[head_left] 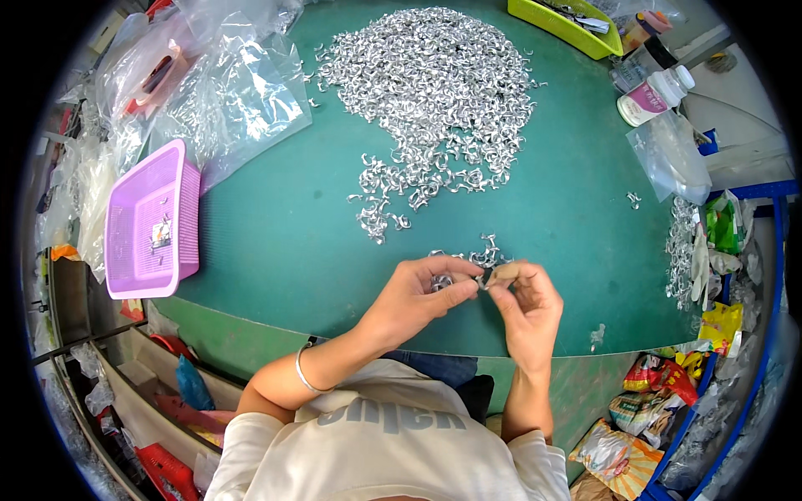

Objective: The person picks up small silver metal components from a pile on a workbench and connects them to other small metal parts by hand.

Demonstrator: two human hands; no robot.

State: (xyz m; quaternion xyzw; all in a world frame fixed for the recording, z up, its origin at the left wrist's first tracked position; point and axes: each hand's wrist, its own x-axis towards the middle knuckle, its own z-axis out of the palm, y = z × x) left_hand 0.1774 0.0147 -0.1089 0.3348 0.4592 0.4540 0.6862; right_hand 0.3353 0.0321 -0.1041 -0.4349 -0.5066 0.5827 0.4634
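My left hand (422,292) and my right hand (528,309) meet near the front edge of the green table (276,234). Both pinch a small silvery curved metal piece (481,285) between thumb and fingertips; its exact shape is mostly covered by the fingers. Just beyond the fingertips lies a small cluster of similar pieces (489,250), partly hidden by my left hand. Farther back, a large heap of shiny curved metal pieces (434,79) spreads over the table, with a loose tail of them reaching toward me.
A purple plastic basket (190,230) with a few small bits inside stands at the left, beside clear plastic bags (259,100). At the back right are a yellow-green tray (614,43) and a white bottle (656,97). More metal pieces (681,250) lie along the right edge.
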